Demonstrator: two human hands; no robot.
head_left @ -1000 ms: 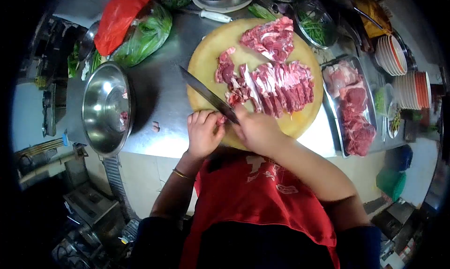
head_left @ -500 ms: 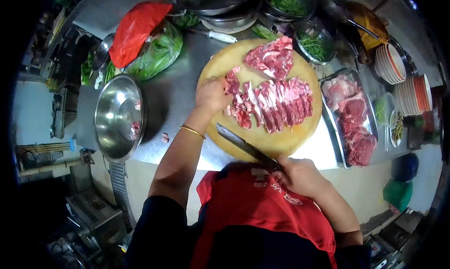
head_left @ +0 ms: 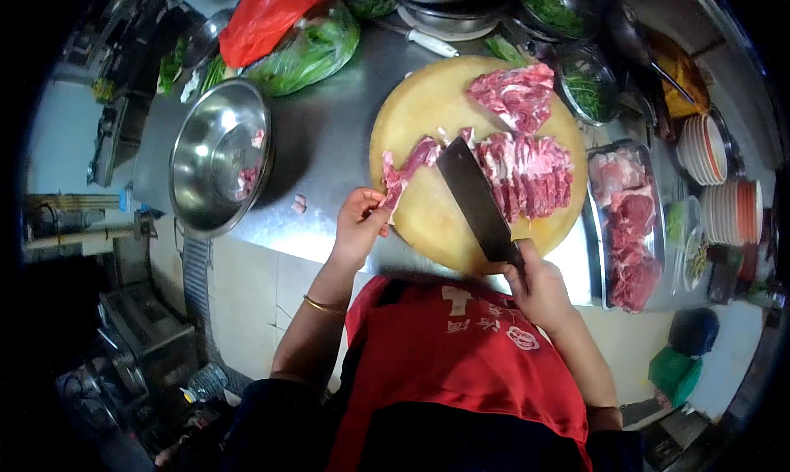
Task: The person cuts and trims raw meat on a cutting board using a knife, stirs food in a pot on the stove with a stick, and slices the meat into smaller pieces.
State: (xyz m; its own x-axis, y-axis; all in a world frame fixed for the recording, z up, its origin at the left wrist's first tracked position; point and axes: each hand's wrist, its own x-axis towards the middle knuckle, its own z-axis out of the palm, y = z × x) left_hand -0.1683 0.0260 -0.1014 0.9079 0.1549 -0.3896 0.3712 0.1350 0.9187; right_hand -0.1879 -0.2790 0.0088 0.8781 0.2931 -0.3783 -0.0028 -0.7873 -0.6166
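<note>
My left hand [head_left: 362, 221] pinches the near end of a strip of raw meat [head_left: 398, 182] at the left edge of the round cutting board [head_left: 428, 235]. The strip stretches up and right across the board. In my right hand [head_left: 539, 287] is a cleaver [head_left: 479, 204], its handle gripped and its dark blade slanting up and left over the board. Just right of the blade lies a row of sliced meat [head_left: 535, 176]; the blade hides the board beneath it. A larger chunk of meat [head_left: 514, 93] rests at the back of the board.
Left on the steel counter [head_left: 325, 134] stands a metal bowl [head_left: 179, 163] with a few meat scraps. A meat scrap [head_left: 299, 203] lies near it. Bagged greens [head_left: 313, 52] and a red bag [head_left: 271, 15] sit behind. A meat tray [head_left: 606, 254] and stacked bowls [head_left: 728, 213] are right.
My left hand has moved down toward the board's near left edge, drawing out a meat strip. The cleaver has swung upward and over the board, beside the slices. The view has shifted.
</note>
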